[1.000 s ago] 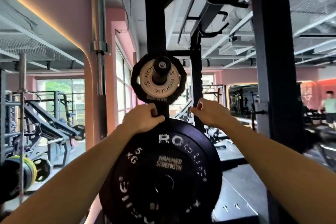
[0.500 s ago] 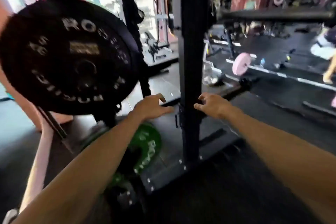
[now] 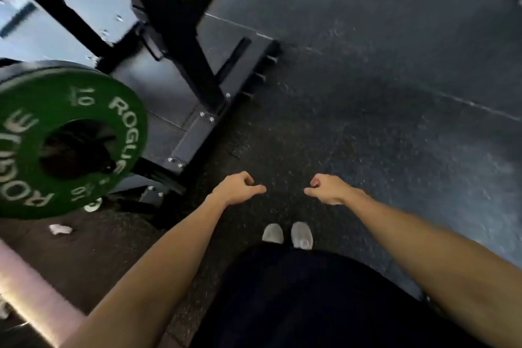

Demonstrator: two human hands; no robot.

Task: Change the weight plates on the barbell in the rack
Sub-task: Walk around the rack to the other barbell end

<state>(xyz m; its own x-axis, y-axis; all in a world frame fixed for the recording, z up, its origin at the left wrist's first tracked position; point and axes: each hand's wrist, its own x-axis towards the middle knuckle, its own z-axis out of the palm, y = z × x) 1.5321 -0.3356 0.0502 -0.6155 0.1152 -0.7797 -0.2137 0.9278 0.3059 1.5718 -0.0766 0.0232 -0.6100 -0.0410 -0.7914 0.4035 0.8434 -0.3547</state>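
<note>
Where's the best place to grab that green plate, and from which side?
Probably by its outer rim, one hand on either side. The green plate stands on edge on a storage peg, its printed face toward the person, so both rim edges lie open from the front. Both the left hand and right hand hold nothing.

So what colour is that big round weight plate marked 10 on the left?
Green with white lettering, on the round weight plate; seen in the head view.

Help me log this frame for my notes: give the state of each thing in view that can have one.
left hand: loosely curled, holds nothing, above the floor.
right hand: loosely curled, holds nothing.
green plate: marked 10, upright on a low storage peg, untouched.
black plate: behind the green one, mostly hidden.
rack upright: standing, its foot bolted to the base.
shoes: side by side on the floor.
</note>
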